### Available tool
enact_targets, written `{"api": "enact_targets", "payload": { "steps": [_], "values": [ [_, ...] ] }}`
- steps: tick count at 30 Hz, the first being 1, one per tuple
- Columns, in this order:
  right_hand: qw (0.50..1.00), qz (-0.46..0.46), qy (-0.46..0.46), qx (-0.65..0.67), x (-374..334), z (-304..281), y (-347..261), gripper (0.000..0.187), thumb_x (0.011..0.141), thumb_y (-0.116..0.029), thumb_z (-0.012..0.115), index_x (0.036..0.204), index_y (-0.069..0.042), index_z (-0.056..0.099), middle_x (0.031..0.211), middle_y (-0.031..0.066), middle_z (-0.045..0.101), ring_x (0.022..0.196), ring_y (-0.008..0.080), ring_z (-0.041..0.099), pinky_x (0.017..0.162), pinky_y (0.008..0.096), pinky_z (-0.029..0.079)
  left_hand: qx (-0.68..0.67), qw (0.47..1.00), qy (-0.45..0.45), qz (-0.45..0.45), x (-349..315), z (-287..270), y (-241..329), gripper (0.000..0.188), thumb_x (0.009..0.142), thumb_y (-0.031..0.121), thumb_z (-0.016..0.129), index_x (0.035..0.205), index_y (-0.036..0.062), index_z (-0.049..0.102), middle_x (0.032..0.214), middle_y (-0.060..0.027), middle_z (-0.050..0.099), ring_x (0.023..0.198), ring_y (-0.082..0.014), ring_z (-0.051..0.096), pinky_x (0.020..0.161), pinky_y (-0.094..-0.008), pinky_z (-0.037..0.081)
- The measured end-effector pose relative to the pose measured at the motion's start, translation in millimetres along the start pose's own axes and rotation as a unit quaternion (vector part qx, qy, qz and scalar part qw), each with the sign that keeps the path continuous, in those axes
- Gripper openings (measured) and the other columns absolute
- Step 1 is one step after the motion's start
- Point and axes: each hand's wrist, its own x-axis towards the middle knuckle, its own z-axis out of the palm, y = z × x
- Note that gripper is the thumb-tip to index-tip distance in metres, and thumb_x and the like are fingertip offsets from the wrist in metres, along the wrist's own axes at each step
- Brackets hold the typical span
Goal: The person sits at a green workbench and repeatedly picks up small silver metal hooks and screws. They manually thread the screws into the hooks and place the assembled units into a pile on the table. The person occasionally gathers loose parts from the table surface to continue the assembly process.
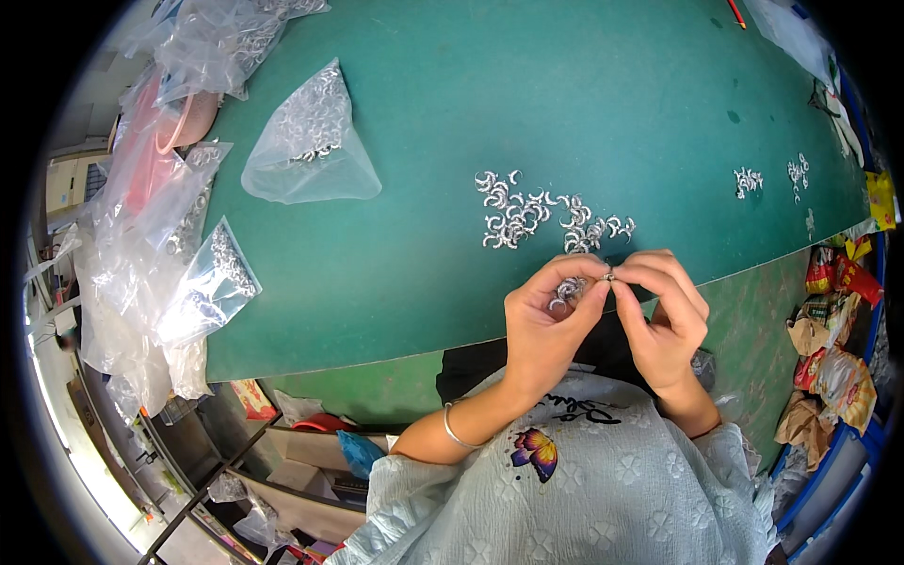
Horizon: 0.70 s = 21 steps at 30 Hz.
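Note:
My left hand (544,328) and my right hand (670,325) meet at the table's near edge, fingertips pinched together on a small silvery metal piece (608,277). Its exact shape is too small to make out. Several curved silver pieces (566,293) show in the curl of my left hand, between thumb and palm. Just beyond my fingers, a loose heap of crescent-shaped silver pieces (516,218) lies on the green table (424,273), and part of it reaches close to my left fingers.
Two small clusters of silver pieces (748,182) lie at the right. An opened clear bag (315,122) of such pieces rests at the upper left. More plastic bags (226,268) and a pink basket (193,118) crowd the left edge. Packages (843,377) stand beyond the right side.

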Motion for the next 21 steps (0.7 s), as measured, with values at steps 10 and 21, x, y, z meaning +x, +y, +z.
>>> {"api": "enact_targets", "payload": {
  "steps": [10, 21],
  "values": [
    [0.996, 0.012, -0.066, 0.054, 7.6, -5.2, 2.0, 0.021, 0.068, 0.006, 0.066, 0.088, 0.005, 0.061, 0.089, 0.0146, 0.061, 0.078, 0.0222, 0.058, 0.067, 0.0284, 0.047, 0.028, 0.999, -0.011, -0.016, -2.4, -3.4, 4.0, 0.013, 0.079, -0.007, 0.057, 0.092, -0.0036, 0.06, 0.096, -0.0061, 0.059, 0.084, -0.0072, 0.053, 0.07, -0.0188, 0.044],
    [0.994, 0.035, -0.002, 0.1, 0.5, -4.8, 0.7, 0.017, 0.07, 0.012, 0.062, 0.087, 0.007, 0.06, 0.086, 0.0159, 0.062, 0.076, 0.0212, 0.059, 0.066, 0.0281, 0.047, -0.06, 0.996, -0.021, -0.06, -3.5, -3.6, 4.6, 0.017, 0.082, -0.003, 0.056, 0.099, -0.002, 0.057, 0.097, -0.0064, 0.058, 0.077, -0.0066, 0.051, 0.062, -0.0187, 0.04]
  ]
}}
